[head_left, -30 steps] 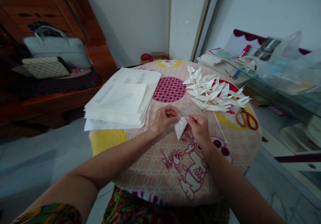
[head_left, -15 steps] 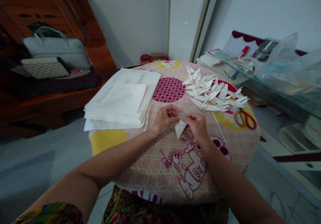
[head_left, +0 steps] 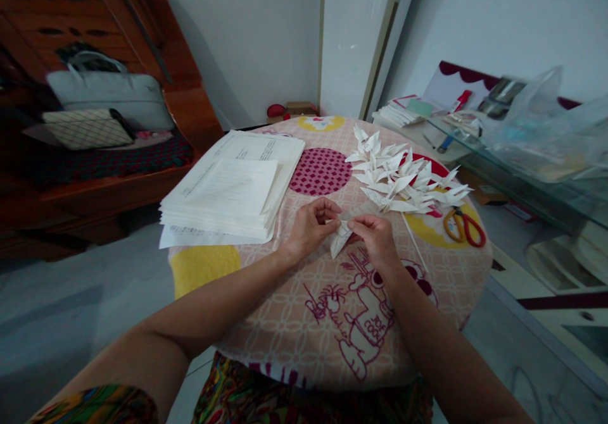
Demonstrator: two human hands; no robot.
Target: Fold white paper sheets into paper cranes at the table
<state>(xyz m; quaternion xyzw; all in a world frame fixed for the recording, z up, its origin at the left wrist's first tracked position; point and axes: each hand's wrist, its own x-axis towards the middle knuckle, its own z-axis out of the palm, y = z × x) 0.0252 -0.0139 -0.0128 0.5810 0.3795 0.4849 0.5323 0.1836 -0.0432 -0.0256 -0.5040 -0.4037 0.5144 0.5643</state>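
Between my two hands is a small folded piece of white paper (head_left: pixel 339 239), its pointed end hanging down towards me. My left hand (head_left: pixel 313 224) pinches its upper left edge between thumb and fingers. At the upper right edge, my right hand (head_left: pixel 375 237) grips it the same way. The fingertips hide part of the folds. Just beyond my right hand lies a heap of folded paper cranes (head_left: pixel 403 174). A stack of printed paper sheets (head_left: pixel 218 215), topped by smaller white sheets (head_left: pixel 242 187), lies to the left of my hands.
Scissors (head_left: pixel 464 226) with orange and red handles lie on the right of the round, cloth-covered table (head_left: pixel 285 323). A thin white stick (head_left: pixel 415 242) is near the cranes. Right of the table stands a glass shelf with a plastic bag (head_left: pixel 536 120). A wooden bench (head_left: pixel 190 126) holds bags.
The folded paper has turned slightly in my fingers, its lower point swinging a little to the left. Both hands stay in nearly the same place.
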